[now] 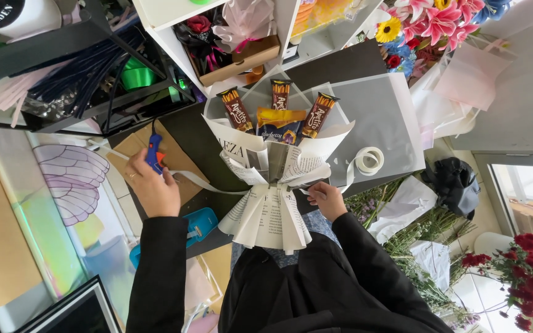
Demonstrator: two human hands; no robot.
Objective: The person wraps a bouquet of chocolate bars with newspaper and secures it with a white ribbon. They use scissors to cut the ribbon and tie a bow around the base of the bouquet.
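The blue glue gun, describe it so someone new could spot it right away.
Start at the paper-wrapped snack bouquet in the middle of the dark table. Move to the left hand, resting on brown cardboard. The glue gun is the small bright-blue tool it grips, with an orange trigger.

Glue gun (153, 153) left of bouquet (276, 166), tape roll (369, 160) right, stapler (197, 226) below-left

Bright, even daylight fills the view. The strongest light sits right of the paper-wrapped bouquet (276, 185), where a pale window frame (525, 197) is washed out almost to white. The grey sheet (377, 117) above the bouquet shows a soft sheen, no hard glare. Shadows are faint; the dark surface (198, 142) left of the bouquet stays readable. Straight edges bow toward the corners from wide-angle distortion. Focus is sharp at the bouquet, slightly softer far from it.
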